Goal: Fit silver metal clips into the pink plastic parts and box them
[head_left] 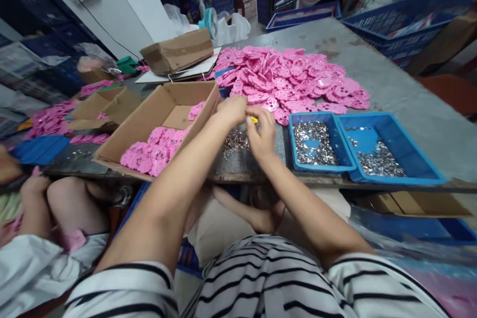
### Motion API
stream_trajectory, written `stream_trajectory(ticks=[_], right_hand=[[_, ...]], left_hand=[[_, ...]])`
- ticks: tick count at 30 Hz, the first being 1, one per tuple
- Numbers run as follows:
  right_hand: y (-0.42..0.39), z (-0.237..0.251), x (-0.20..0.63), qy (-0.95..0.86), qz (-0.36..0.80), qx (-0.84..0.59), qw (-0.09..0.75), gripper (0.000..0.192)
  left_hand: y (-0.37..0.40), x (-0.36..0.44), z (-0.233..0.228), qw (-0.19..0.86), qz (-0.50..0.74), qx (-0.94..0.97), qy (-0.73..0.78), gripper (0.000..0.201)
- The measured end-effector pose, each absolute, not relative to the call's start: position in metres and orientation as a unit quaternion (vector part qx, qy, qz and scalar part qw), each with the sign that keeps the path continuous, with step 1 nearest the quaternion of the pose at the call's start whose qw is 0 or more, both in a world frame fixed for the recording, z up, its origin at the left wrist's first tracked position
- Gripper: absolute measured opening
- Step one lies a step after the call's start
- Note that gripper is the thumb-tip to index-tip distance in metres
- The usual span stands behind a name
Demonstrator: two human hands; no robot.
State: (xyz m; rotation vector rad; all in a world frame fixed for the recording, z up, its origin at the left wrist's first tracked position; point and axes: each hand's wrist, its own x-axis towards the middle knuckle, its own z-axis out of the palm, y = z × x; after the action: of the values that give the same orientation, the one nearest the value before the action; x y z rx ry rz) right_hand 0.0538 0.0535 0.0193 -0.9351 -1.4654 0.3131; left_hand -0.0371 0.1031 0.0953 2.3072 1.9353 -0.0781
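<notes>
You can read no text, label, brand or number on any box, tray or part here.

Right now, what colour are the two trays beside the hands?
Blue, both trays, clearest in the head view, holding small silvery parts.

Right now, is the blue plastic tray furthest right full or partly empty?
Partly empty. The far-right blue plastic tray shows bare blue floor at its back left, with small silvery metal pieces heaped toward its front.

Both bare forearms reach forward over the near edge of the table, converging. The left hand [234, 109] is curled, knuckles up. The right hand [262, 134] meets it, fingers [265, 115] bent and pinched together.
</notes>
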Motion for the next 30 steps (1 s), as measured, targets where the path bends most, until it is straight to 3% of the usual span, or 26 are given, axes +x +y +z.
stream_trajectory(ticks=[2,6,11,22,26,30], right_hand=[[0.019,0.000,0.073,-0.686,0.160,-0.384,0.596,0.019],[-0.021,-0.039,0.105,-0.706,0.237,-0.407,0.529,0.026],[-0.012,-0.062,0.126,-0.690,0.235,-0.466,0.501,0.021],[-0.015,-0.064,0.132,-0.687,0.256,-0.462,0.499,0.015],[-0.015,-0.064,0.133,-0.686,0.250,-0.472,0.494,0.016],[-0.011,-0.066,0.130,-0.675,0.239,-0.494,0.493,0.015]], left_hand=[[0.083,-0.044,0.079,0.068,0.085,0.758,0.644,0.036],[0.047,-0.034,0.012,0.076,0.312,0.743,0.588,0.019],[0.043,0.000,-0.046,0.005,0.299,0.771,0.562,0.020],[0.050,0.006,-0.051,-0.025,0.218,0.792,0.570,0.015],[0.051,0.003,-0.053,0.013,0.287,0.782,0.553,0.009],[0.048,-0.005,-0.052,0.130,0.491,0.692,0.512,0.009]])
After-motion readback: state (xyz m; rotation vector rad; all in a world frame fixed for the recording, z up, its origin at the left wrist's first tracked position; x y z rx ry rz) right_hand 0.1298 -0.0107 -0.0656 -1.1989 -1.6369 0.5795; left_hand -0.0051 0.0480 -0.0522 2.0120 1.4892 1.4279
